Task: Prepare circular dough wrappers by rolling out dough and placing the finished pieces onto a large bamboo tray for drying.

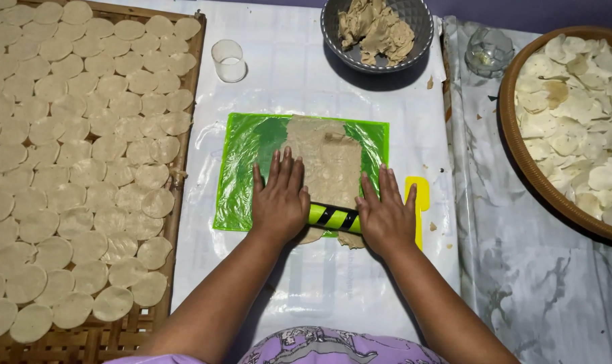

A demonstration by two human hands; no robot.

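A flattened sheet of beige dough lies on a green plastic mat in the middle of the white-covered table. Across its near edge rests a roller with green and black stripes. My left hand presses flat on the roller's left end, fingers spread forward over the mat. My right hand presses flat on its right end. A bit of dough sticks out past the mat's near edge under the roller.
A bamboo tray at the left holds several thin round dough discs. At the back stand a grey bowl of raw dough and a small clear cup. A round basket of pale chips sits at the right. A yellow tool lies beside my right hand.
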